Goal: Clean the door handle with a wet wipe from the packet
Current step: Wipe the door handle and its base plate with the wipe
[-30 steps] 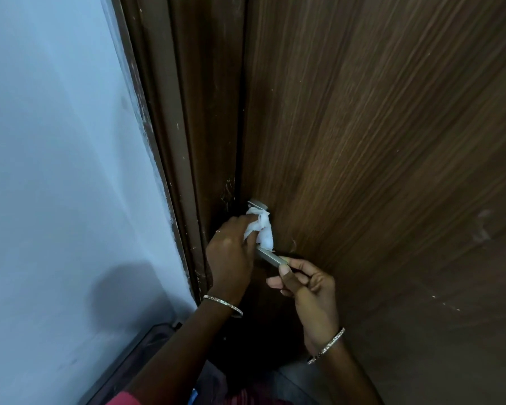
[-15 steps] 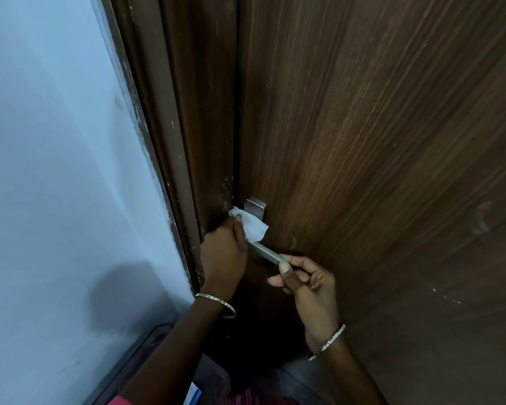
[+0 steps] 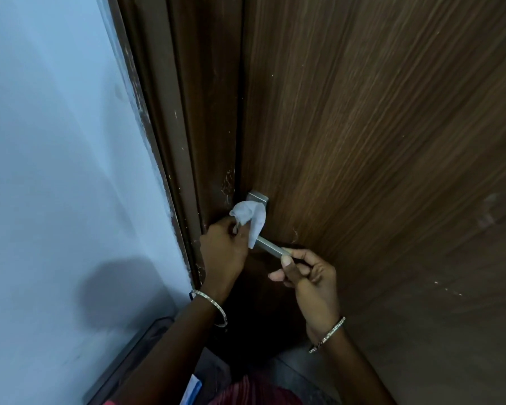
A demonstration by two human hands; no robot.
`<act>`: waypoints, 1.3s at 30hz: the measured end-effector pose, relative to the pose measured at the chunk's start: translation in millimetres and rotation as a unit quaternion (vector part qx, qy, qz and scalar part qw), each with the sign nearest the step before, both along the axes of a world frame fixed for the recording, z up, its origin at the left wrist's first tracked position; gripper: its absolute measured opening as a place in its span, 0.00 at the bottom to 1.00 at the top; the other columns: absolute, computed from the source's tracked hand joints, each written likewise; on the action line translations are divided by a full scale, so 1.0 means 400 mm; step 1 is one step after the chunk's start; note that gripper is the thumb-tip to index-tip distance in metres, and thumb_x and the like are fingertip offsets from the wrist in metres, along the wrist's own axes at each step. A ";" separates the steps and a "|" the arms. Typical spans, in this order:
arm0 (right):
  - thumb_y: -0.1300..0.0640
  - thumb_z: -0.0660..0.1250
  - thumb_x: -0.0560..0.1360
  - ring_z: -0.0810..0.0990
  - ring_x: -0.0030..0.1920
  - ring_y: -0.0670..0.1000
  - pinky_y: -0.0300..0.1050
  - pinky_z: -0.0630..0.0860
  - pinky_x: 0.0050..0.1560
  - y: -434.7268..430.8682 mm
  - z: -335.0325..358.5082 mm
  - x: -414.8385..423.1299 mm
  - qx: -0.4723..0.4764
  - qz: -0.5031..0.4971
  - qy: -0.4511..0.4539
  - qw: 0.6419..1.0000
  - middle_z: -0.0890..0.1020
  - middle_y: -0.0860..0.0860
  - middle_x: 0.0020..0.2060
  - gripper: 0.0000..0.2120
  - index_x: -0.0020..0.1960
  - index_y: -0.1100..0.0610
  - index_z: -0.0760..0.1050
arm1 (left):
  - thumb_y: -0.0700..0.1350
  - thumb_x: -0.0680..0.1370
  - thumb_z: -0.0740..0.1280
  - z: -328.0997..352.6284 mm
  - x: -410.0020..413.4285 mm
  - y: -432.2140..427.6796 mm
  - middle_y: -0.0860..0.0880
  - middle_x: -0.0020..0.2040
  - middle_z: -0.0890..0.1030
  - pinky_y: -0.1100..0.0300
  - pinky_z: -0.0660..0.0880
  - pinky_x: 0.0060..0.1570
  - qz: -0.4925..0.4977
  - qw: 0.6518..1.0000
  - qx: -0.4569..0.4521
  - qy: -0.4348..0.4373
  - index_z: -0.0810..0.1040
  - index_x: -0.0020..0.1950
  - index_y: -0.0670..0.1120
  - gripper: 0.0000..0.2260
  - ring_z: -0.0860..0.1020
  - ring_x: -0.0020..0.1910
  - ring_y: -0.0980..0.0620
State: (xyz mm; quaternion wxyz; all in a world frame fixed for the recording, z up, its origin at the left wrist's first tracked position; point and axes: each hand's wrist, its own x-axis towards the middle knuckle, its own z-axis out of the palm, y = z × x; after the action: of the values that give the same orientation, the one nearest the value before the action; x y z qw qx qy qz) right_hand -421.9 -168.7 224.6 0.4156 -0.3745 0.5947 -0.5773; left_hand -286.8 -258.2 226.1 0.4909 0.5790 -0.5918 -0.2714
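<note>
Wipe [image 3: 249,218] sat bunched at the inner end of the handle [image 3: 270,246], just under the square plate [image 3: 258,198]. Left hand [image 3: 225,250] gripped it, fingers curled round the wad and pressing it onto the metal. Right hand [image 3: 308,275] pinched the handle's free tip between thumb and forefinger, other fingers loosely curled below, most likely to steady it.

Change: a second before, the wipe was lower, wrapped mid-handle close to the right thumb. Half a second before, it had slid up toward the plate and lay flatter. Now it was at the plate end, more crumpled, with bare metal showing between the two hands. Right hand kept its pinch on the tip and barely shifted. Door [image 3: 377,141] and frame [image 3: 187,127] stood as before.

Meaning: wiping looked mid-stroke, running along the handle, with the middle and inner part covered. The tip under the right fingers was probably unwiped, and the plate was touched only at its lower edge. Task judged well under way, not finished. The right hand would likely need to let go so the wipe could reach the tip.

Packet not clearly seen. A pale blue-white edge [image 3: 191,388] at the bottom could be it, cannot tell.
</note>
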 end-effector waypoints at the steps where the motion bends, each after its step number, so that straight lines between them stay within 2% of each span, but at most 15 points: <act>1: 0.59 0.68 0.79 0.87 0.37 0.50 0.37 0.79 0.41 0.000 0.000 0.003 -0.002 -0.003 0.005 1.000 0.86 0.56 0.31 0.02 0.49 0.54 0.79 | 0.52 0.78 0.65 0.005 -0.001 -0.002 0.47 0.39 0.85 0.57 0.78 0.41 -0.004 1.000 0.010 -0.008 0.83 0.45 0.44 0.13 0.83 0.39 0.49; 4: 0.60 0.67 0.79 0.87 0.38 0.55 0.52 0.81 0.49 0.000 -0.001 0.009 -0.009 -0.013 0.042 0.999 0.86 0.56 0.30 0.02 0.50 0.55 0.79 | 0.54 0.79 0.64 -0.001 -0.014 -0.008 0.45 0.38 0.84 0.59 0.76 0.39 -0.010 0.998 0.066 0.000 0.82 0.44 0.43 0.16 0.83 0.38 0.48; 5: 0.60 0.68 0.79 0.87 0.39 0.57 0.57 0.81 0.52 -0.001 0.001 0.009 -0.009 -0.012 0.054 0.998 0.86 0.56 0.30 0.02 0.51 0.56 0.79 | 0.55 0.79 0.63 -0.003 -0.021 -0.012 0.45 0.38 0.84 0.59 0.78 0.38 -0.020 0.991 0.119 0.059 0.82 0.43 0.43 0.17 0.83 0.36 0.48; 7: 0.60 0.68 0.79 0.86 0.40 0.59 0.61 0.79 0.55 -0.002 0.008 0.004 -0.006 -0.003 0.067 0.998 0.86 0.56 0.30 0.02 0.51 0.56 0.79 | 0.55 0.80 0.60 -0.003 -0.039 -0.017 0.44 0.36 0.82 0.57 0.80 0.35 -0.049 0.948 0.239 0.205 0.80 0.41 0.43 0.19 0.82 0.33 0.49; 9: 0.60 0.68 0.79 0.86 0.41 0.59 0.63 0.78 0.56 -0.002 0.015 -0.002 -0.003 0.008 0.066 0.998 0.86 0.56 0.30 0.02 0.51 0.55 0.79 | 0.53 0.82 0.57 -0.006 -0.047 -0.015 0.44 0.35 0.79 0.58 0.80 0.34 -0.068 0.920 0.287 0.256 0.77 0.41 0.43 0.18 0.78 0.32 0.51; 14: 0.60 0.67 0.79 0.86 0.37 0.52 0.57 0.79 0.53 0.000 0.011 0.002 0.001 0.004 0.069 0.998 0.86 0.56 0.30 0.04 0.52 0.58 0.79 | 0.51 0.84 0.52 -0.021 -0.028 0.012 0.45 0.37 0.77 0.57 0.80 0.35 -0.103 0.919 0.254 0.284 0.75 0.45 0.47 0.16 0.77 0.34 0.50; 18: 0.60 0.67 0.79 0.86 0.36 0.50 0.44 0.79 0.44 0.002 0.008 0.002 -0.006 0.001 0.069 0.998 0.86 0.56 0.30 0.03 0.51 0.55 0.79 | 0.51 0.84 0.52 -0.029 -0.023 0.025 0.43 0.41 0.78 0.61 0.80 0.32 -0.114 0.915 0.260 0.287 0.76 0.51 0.43 0.17 0.78 0.34 0.50; 20: 0.60 0.67 0.79 0.86 0.36 0.48 0.41 0.78 0.43 0.001 0.008 -0.002 -0.006 0.008 0.076 0.997 0.86 0.56 0.30 0.03 0.50 0.54 0.79 | 0.51 0.84 0.52 -0.022 -0.022 0.015 0.43 0.41 0.78 0.60 0.80 0.34 -0.124 0.913 0.272 0.278 0.76 0.56 0.40 0.19 0.78 0.34 0.50; 22: 0.60 0.67 0.79 0.86 0.36 0.49 0.46 0.80 0.45 -0.001 0.007 -0.006 -0.003 0.016 0.082 0.997 0.86 0.55 0.30 0.03 0.51 0.54 0.79 | 0.52 0.83 0.54 -0.009 -0.022 -0.003 0.43 0.42 0.79 0.55 0.80 0.38 -0.125 0.910 0.284 0.273 0.77 0.55 0.40 0.18 0.79 0.36 0.49; 24: 0.60 0.68 0.79 0.86 0.36 0.50 0.51 0.79 0.48 -0.002 0.007 -0.008 -0.004 0.016 0.082 0.996 0.86 0.56 0.30 0.02 0.51 0.55 0.79 | 0.54 0.82 0.57 0.004 -0.028 -0.012 0.45 0.42 0.81 0.52 0.80 0.42 -0.127 0.907 0.289 0.280 0.79 0.48 0.44 0.17 0.80 0.38 0.48; 26: 0.60 0.68 0.79 0.86 0.36 0.51 0.52 0.79 0.49 -0.002 0.007 -0.007 -0.004 0.012 0.082 0.997 0.86 0.56 0.30 0.02 0.51 0.55 0.79 | 0.54 0.81 0.58 0.014 -0.038 -0.015 0.46 0.41 0.82 0.53 0.81 0.41 -0.125 0.894 0.299 0.309 0.79 0.44 0.47 0.16 0.80 0.38 0.49; 28: 0.60 0.68 0.79 0.86 0.36 0.52 0.52 0.80 0.49 -0.002 0.007 -0.005 -0.005 0.010 0.076 0.997 0.86 0.56 0.30 0.02 0.50 0.56 0.79 | 0.54 0.82 0.57 0.008 -0.043 -0.014 0.46 0.42 0.82 0.55 0.81 0.38 -0.128 0.889 0.303 0.320 0.79 0.44 0.46 0.17 0.81 0.37 0.49; 33: 0.61 0.67 0.79 0.86 0.35 0.51 0.49 0.80 0.46 -0.003 0.005 -0.003 -0.006 0.002 0.076 0.997 0.85 0.57 0.29 0.02 0.50 0.57 0.79 | 0.54 0.83 0.51 -0.025 -0.030 0.007 0.46 0.37 0.81 0.57 0.80 0.34 -0.104 0.915 0.281 0.271 0.79 0.45 0.44 0.21 0.81 0.30 0.53; 36: 0.61 0.68 0.79 0.86 0.35 0.51 0.53 0.80 0.49 -0.004 0.006 -0.003 -0.006 0.002 0.079 0.997 0.86 0.56 0.29 0.03 0.50 0.56 0.79 | 0.53 0.84 0.50 -0.041 -0.028 0.020 0.48 0.33 0.81 0.59 0.79 0.31 -0.089 0.924 0.262 0.263 0.78 0.42 0.45 0.22 0.81 0.28 0.55; 39: 0.60 0.69 0.78 0.85 0.35 0.50 0.55 0.81 0.50 -0.003 0.008 -0.010 -0.004 0.006 0.080 0.997 0.86 0.56 0.29 0.03 0.50 0.56 0.80 | 0.50 0.84 0.52 -0.050 -0.035 0.023 0.50 0.32 0.81 0.60 0.79 0.30 -0.079 0.941 0.230 0.236 0.77 0.40 0.48 0.19 0.80 0.27 0.56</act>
State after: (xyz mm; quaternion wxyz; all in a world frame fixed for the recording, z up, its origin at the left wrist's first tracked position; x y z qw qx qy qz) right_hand -425.7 -170.0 227.9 0.3687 -0.4243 0.6216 -0.5456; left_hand -300.6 -249.0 205.9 0.4473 0.5467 -0.4242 -0.5667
